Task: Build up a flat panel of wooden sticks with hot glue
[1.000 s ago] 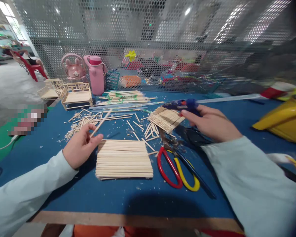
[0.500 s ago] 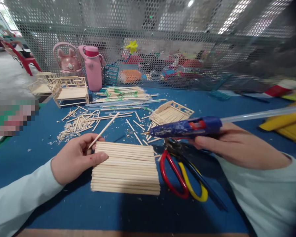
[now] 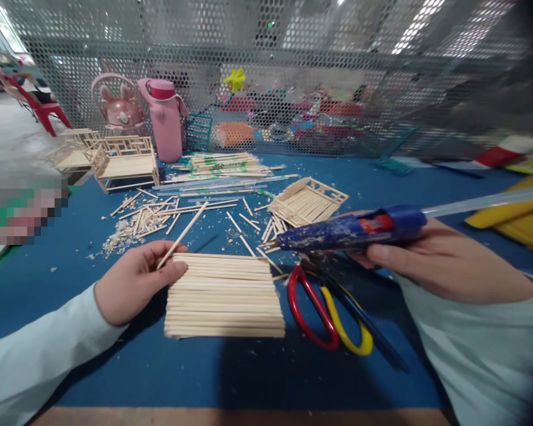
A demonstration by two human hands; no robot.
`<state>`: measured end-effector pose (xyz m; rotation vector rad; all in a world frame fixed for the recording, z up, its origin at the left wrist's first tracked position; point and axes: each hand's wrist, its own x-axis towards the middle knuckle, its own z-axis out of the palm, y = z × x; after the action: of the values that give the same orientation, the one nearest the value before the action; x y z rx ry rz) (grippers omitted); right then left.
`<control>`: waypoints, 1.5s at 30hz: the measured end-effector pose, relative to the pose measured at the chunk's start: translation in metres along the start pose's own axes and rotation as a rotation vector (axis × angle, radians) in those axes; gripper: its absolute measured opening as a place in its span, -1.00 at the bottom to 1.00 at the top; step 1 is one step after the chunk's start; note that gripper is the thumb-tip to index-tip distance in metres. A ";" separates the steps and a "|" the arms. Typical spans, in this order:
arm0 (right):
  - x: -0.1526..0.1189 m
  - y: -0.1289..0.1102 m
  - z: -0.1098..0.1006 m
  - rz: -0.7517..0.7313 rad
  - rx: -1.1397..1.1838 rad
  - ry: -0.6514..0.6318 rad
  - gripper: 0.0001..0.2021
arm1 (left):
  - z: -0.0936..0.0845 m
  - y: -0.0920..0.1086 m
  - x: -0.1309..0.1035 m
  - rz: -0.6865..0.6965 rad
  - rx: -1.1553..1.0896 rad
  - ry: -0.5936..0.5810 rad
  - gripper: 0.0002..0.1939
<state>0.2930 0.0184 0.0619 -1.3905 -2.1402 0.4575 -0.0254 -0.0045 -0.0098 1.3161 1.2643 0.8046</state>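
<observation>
My left hand [image 3: 137, 278] pinches a thin wooden stick [image 3: 184, 232], which slants up and to the right. The same hand is at the upper left corner of a flat panel of sticks [image 3: 224, 299] lying side by side. My right hand [image 3: 453, 260] is wrapped round a blue glue gun [image 3: 342, 231] with a clear glue stick in its back. The gun's nozzle points left, above the panel's upper right corner. Below the gun lie scissors [image 3: 313, 310] with one red and one yellow handle.
Small wooden chair models [image 3: 127, 163] stand at the back left beside a pink bottle [image 3: 166, 127]. Stick scraps [image 3: 146, 222], wrapped sticks [image 3: 222, 165] and a railed wooden piece [image 3: 308, 201] lie beyond the panel. A perforated metal screen [image 3: 266, 53] rises behind.
The glue gun and my right hand have shifted slightly right. My left thumb has drawn back a little at the panel's corner, with the stick still pinched.
</observation>
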 end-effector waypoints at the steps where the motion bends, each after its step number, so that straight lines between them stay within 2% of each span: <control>1: 0.000 0.002 -0.001 -0.012 0.006 -0.045 -0.46 | -0.001 -0.001 0.002 -0.006 0.013 -0.019 -0.64; 3: 0.000 0.005 -0.001 -0.031 0.004 -0.113 -0.52 | -0.002 -0.003 0.003 -0.005 0.040 -0.040 -0.65; 9: 0.001 0.008 -0.002 -0.065 0.064 -0.207 -0.60 | -0.003 -0.006 0.001 0.077 0.187 -0.045 -0.63; 16: 0.001 0.004 -0.001 -0.112 -0.004 -0.205 -0.57 | -0.003 -0.010 0.001 0.127 0.353 0.006 -0.61; 27: 0.001 0.005 0.003 -0.141 -0.038 -0.216 -0.57 | -0.003 -0.006 -0.001 0.128 0.391 0.004 -0.61; 34: 0.001 0.005 0.003 -0.059 -0.054 -0.233 -0.51 | -0.003 -0.008 0.000 0.135 0.381 0.063 -0.56; 39: 0.001 0.005 0.004 -0.085 -0.065 -0.220 -0.53 | -0.002 -0.003 0.000 0.137 0.338 0.072 -0.59; 45: 0.002 0.002 0.002 -0.070 -0.030 -0.225 -0.53 | -0.002 0.000 -0.001 0.186 0.401 0.141 -0.63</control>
<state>0.2922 0.0212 0.0598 -1.3284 -2.3760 0.5804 -0.0274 -0.0046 -0.0090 1.7429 1.4821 0.8103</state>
